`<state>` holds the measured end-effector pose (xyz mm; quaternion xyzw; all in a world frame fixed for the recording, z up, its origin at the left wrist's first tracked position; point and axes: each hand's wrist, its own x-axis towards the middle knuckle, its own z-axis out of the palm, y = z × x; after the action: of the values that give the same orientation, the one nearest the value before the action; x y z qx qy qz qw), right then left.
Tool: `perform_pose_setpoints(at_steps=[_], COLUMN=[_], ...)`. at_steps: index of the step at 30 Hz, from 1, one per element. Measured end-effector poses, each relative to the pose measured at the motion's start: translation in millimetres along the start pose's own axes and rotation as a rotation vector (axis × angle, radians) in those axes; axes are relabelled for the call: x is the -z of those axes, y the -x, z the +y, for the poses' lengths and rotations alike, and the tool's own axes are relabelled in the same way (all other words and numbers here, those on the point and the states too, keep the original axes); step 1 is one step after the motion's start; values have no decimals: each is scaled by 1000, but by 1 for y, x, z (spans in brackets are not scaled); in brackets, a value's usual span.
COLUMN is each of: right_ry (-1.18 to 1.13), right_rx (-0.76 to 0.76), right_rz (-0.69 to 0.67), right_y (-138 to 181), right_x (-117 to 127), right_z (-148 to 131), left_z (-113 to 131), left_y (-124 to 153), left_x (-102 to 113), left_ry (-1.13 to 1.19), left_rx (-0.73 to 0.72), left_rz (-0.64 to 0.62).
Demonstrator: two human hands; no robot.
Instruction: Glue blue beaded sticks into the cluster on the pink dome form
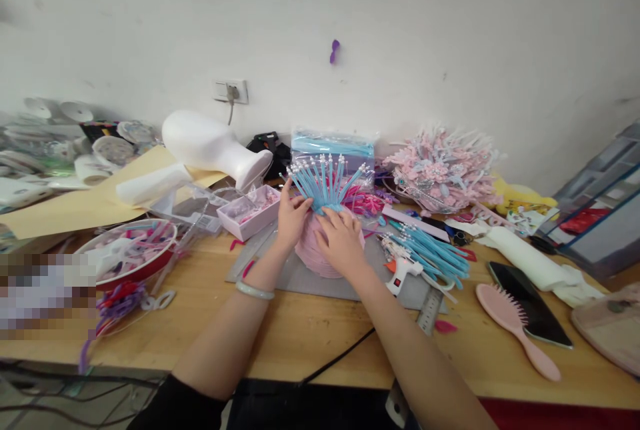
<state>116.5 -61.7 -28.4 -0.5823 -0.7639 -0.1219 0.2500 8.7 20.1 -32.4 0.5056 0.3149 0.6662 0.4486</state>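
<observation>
A fan of blue pipe-cleaner stems (pixel 327 187) with white bead tips rises from a pink, ribbed, rounded piece (pixel 313 253). My left hand (pixel 294 213) grips the fan's left side, its index finger raised along the outer stems and its thumb near their base. Curled over the pink piece, my right hand (pixel 343 237) presses its fingertips at the foot of the stems. What lies under the right fingers is hidden. Close to the right hand rest a white glue gun (pixel 403 272) and a bundle of blue bead-tipped stems (pixel 435 250).
A grey mat (pixel 295 283) lies under the work. Left are a lilac box (pixel 250 213), a red-rimmed bowl (pixel 165 260) and a white mannequin head (pixel 195 140). Right are a metal ruler (pixel 429 310), a pink hairbrush (pixel 505 307), a dark tablet (pixel 545 323) and pink fuzzy flowers (pixel 445 170).
</observation>
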Motion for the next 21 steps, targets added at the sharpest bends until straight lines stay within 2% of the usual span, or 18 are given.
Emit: perform_pose_setpoints(at_steps=[21], right_ry=[68], right_rx=[17], right_rz=[-40], right_y=[-1], right_x=[6], right_z=[-5], left_z=[-4], left_y=[0], left_x=[1], left_ry=[-22], left_rx=[2], left_rz=[13])
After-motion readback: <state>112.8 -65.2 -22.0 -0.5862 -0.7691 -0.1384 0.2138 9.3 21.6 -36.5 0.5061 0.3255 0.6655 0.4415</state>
